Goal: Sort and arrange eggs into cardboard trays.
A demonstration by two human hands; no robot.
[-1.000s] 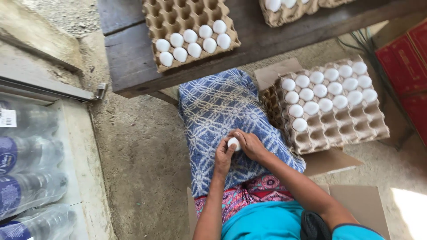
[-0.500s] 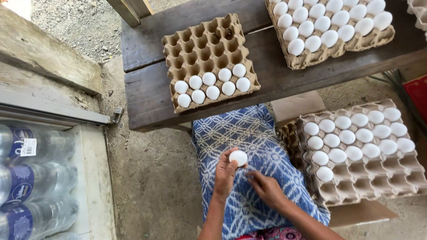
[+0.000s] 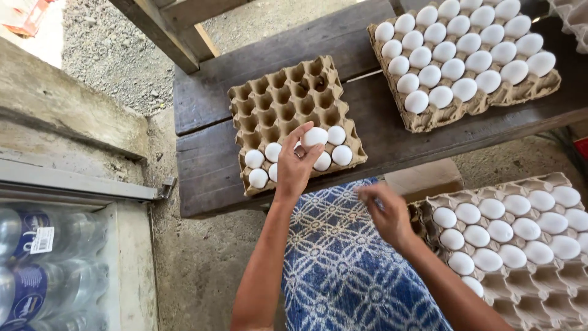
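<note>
Several clear plastic water bottles (image 3: 43,270) with blue labels lie behind a glass panel at the far left, beside a grey concrete ledge (image 3: 67,116) and a gravel floor (image 3: 116,55). Next comes the dark wooden tabletop (image 3: 208,165), with a slanted wooden beam (image 3: 165,30) above its left end. On its near half sits a brown cardboard egg tray (image 3: 282,98), mostly bare cups, with a short run of white eggs along its near edge. The left hand (image 3: 295,164) reaches over that near edge, fingers curled around one white egg (image 3: 315,136), which it holds at the tips just above the tray's near row, touching or nearly touching the eggs beside it. Below the hand, a blue cloth with a white lattice print (image 3: 343,270) covers the person's lap. The right hand (image 3: 386,214) hovers over the cloth's right side, near the tabletop's front edge, fingers loosely bent; it is blurred, and I cannot tell whether it holds anything. Farther right on the tabletop stands a second tray (image 3: 484,110) filled with white eggs. Below it, off the tabletop and just beside the right hand, a third tray (image 3: 551,300) holds white eggs in its far rows, with bare cups nearer the person.
</note>
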